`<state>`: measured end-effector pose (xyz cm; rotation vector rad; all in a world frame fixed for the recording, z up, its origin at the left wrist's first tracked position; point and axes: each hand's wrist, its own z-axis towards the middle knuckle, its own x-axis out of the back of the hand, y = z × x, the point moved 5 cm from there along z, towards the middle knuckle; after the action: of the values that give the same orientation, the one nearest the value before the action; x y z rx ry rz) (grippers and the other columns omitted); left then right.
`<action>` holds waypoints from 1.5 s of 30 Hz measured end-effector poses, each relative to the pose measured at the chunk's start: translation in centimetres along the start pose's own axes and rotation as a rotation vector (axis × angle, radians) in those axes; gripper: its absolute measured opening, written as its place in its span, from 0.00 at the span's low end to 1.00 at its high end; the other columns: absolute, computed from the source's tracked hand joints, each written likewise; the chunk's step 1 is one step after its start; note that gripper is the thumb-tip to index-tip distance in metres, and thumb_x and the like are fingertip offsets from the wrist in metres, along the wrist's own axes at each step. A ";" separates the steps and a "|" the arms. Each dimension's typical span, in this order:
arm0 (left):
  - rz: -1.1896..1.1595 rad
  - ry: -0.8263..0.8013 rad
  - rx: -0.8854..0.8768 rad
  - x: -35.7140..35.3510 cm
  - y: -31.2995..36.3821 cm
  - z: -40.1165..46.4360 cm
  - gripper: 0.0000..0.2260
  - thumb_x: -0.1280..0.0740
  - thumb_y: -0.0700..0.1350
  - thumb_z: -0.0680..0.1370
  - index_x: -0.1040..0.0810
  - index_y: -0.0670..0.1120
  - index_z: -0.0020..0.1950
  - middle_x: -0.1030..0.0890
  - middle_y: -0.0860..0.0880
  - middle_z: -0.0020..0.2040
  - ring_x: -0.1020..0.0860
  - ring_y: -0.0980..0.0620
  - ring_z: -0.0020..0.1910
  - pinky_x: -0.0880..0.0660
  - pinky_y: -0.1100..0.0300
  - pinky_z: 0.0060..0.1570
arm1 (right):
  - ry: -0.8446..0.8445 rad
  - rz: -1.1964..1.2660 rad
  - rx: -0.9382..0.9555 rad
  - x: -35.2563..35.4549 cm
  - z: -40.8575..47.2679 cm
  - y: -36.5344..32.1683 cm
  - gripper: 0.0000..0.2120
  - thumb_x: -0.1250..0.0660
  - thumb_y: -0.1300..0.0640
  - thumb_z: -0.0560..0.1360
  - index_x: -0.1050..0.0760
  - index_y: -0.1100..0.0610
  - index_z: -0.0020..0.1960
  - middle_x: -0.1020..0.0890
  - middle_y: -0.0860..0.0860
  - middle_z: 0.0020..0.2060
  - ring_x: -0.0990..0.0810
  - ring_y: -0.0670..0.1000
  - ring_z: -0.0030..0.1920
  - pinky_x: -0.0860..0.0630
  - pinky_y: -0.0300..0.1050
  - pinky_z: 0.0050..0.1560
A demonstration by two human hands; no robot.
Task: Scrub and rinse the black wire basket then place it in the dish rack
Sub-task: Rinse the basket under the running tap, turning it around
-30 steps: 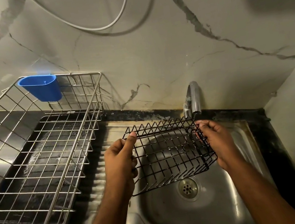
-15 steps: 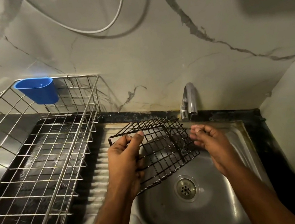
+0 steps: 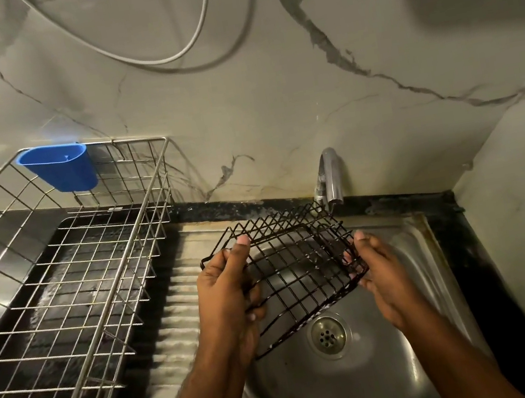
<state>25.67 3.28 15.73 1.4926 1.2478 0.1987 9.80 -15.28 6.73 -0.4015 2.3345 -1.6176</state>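
The black wire basket [image 3: 295, 266] hangs tilted over the steel sink [image 3: 414, 263], just below the tap [image 3: 330, 175]. My left hand [image 3: 226, 290] grips its left side, thumb on the upper rim and fingers curled through the wires. My right hand [image 3: 374, 265] holds its right end, fingers curled on the wires. The silver wire dish rack [image 3: 70, 283] stands to the left on the drainboard, with nothing in it.
A blue plastic cup [image 3: 59, 168] hangs on the rack's back rim. The sink drain [image 3: 327, 335] lies under the basket. A marble wall rises behind, with a white cable [image 3: 161, 57] looping across it. A side wall closes off the right.
The basket has turned and tilted in my hands. My right hand let go of it half a second ago and now holds its right end again. My left hand kept its grip.
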 end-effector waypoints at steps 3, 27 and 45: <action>-0.028 0.003 0.014 0.1 -0.5 -0.2 0.14 0.30 0.46 0.80 0.29 0.52 0.37 0.38 0.52 0.29 0.42 0.58 0.19 0.44 0.71 0.18 | 0.003 0.040 0.015 0.3 0.2 -0.2 0.09 0.34 0.48 0.79 0.22 0.53 0.53 0.18 0.52 0.48 0.21 0.54 0.53 0.24 0.57 0.55; 0.151 0.030 0.004 0.3 -0.1 -3.2 0.10 0.32 0.46 0.82 0.29 0.49 0.42 0.31 0.53 0.30 0.33 0.57 0.25 0.36 0.64 0.21 | 0.029 -0.036 0.129 1.4 -0.2 -1.3 0.06 0.32 0.47 0.78 0.21 0.48 0.51 0.18 0.52 0.50 0.19 0.52 0.53 0.23 0.51 0.48; 0.148 0.027 0.003 0.6 -0.5 -3.1 0.09 0.32 0.43 0.82 0.28 0.49 0.43 0.29 0.52 0.30 0.31 0.55 0.26 0.34 0.61 0.23 | 0.033 -0.047 0.190 1.6 -0.6 -2.5 0.04 0.32 0.50 0.79 0.21 0.49 0.50 0.17 0.57 0.48 0.20 0.53 0.50 0.22 0.48 0.47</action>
<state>23.49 5.56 16.16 1.5902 1.1598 0.3155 8.27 -16.19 9.20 -0.3943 2.1835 -1.8616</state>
